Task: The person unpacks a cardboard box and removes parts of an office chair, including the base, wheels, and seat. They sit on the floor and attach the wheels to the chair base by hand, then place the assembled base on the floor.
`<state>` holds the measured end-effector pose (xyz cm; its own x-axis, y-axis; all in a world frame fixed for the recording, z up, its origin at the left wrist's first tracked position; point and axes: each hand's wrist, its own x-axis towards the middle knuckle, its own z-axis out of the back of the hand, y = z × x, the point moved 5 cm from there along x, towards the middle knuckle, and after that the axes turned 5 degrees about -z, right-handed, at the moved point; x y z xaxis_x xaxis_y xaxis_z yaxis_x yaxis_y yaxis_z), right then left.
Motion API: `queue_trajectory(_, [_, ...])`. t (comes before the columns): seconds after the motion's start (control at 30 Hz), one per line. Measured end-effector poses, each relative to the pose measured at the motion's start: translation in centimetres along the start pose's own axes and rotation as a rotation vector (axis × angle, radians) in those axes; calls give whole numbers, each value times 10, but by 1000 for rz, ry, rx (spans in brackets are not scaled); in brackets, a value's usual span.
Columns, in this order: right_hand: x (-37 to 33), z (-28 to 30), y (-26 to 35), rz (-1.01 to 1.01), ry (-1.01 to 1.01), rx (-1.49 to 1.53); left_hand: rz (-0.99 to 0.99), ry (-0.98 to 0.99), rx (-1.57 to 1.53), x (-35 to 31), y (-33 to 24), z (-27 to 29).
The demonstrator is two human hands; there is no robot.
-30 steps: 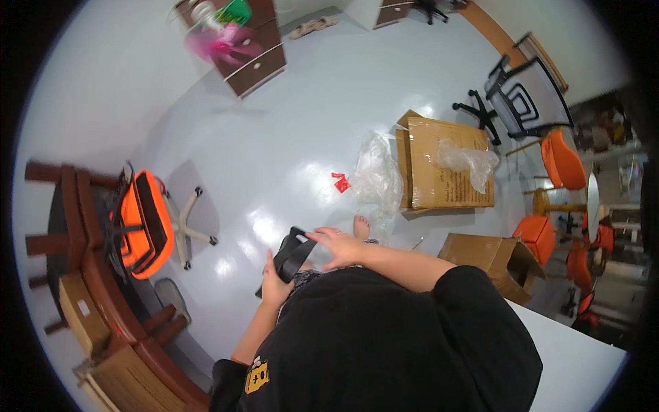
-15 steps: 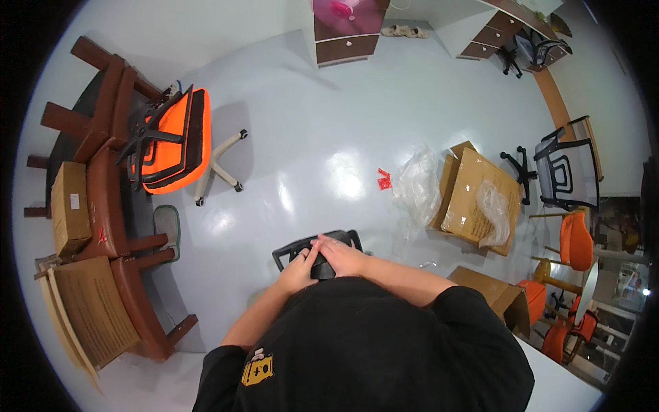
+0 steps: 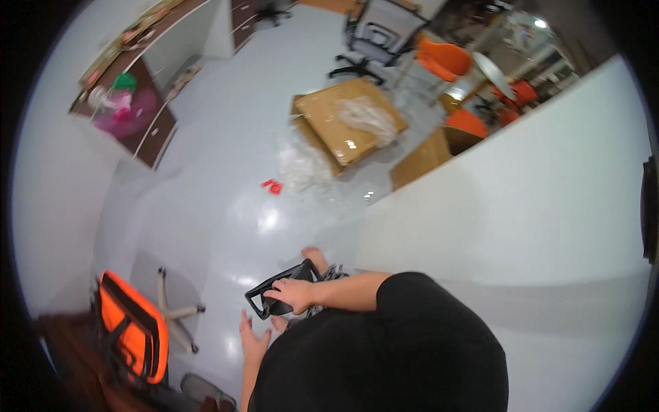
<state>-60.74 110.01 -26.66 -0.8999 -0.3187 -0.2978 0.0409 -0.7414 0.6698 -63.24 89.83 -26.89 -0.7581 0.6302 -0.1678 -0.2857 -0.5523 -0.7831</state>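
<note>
In front of my body is a black frame piece (image 3: pixel 259 296) with an open loop at its left end; it looks like a chair part. Over its middle lies my right hand (image 3: pixel 292 294), its fingers closed on the top of the piece. My left hand (image 3: pixel 254 336) is apart from it, lower and to the left, with fingers spread and holding nothing. My bare feet (image 3: pixel 314 257) show beside the piece. Its underside is hidden by my arm and shirt.
An orange chair (image 3: pixel 127 329) with a pale wheeled base lies tipped at the lower left. Ahead are a flattened cardboard box (image 3: pixel 336 113), clear plastic wrap (image 3: pixel 302 165) and a red scrap (image 3: pixel 272 186). A white partition (image 3: pixel 467 213) fills the right; a drawer desk (image 3: pixel 154 137) stands left.
My view has turned to the right, blurring the surroundings. My left hand has come off the black frame piece and opened at its left, while my right hand stays on it.
</note>
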Motion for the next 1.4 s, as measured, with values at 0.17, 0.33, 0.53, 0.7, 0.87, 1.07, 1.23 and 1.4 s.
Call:
queue_trajectory(0.17, [-30,-44,-16,-415,-319,33,327,136,-427,-119,114,6])
queue_trajectory(0.33, [-67,-80,-44,-816,-471,320,421,399,-307,-194,112,8])
queue_trajectory(0.53, [-143,-198,-97,-1111,-741,468,546,-86,-502,-204,150,12])
queue_trajectory(0.7, [-179,-262,-155,-1270,-852,502,563,240,-280,-218,125,-36])
queue_trajectory(0.87, [-208,-317,-215,-1543,-810,469,835,369,-108,-249,193,-67])
queue_trajectory(1.07, [-243,-352,-260,-1894,-861,384,797,656,86,-247,188,-127])
queue_trajectory(1.23, [-207,-360,-303,-1911,-749,127,748,800,236,-241,181,-131])
queue_trajectory(1.4, [-127,-405,-351,-1610,-654,-81,699,695,297,-253,195,-130])
